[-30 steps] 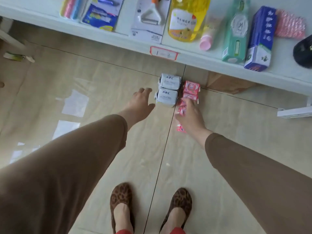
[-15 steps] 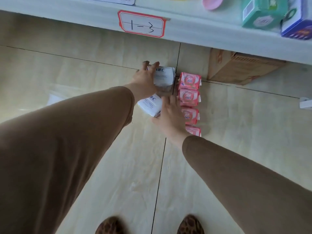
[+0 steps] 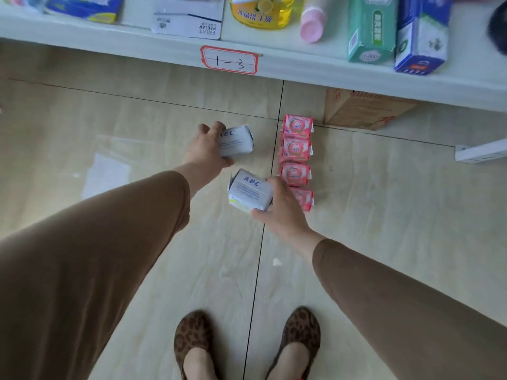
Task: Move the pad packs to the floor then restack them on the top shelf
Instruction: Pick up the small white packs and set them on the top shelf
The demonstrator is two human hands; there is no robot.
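Note:
My left hand grips a white ABC pad pack above the floor, fingers over its far edge and thumb under its near edge. My right hand holds a second white ABC pad pack, closer to me and slightly tilted. Just right of both hands, several pink pad packs lie in a row on the tiled floor along a tile seam; my right hand partly hides the nearest one. The white shelf with a red-framed label "1-3" runs across the top.
On the shelf sit a fruit peeler card, a yellow bottle, a pink tube, a green box and a blue box. A cardboard box stands under the shelf. My feet are near the bottom.
Both hands have lifted a white ABC pack each off the floor and drawn them back toward me. The camera has risen, showing the shelf items again.

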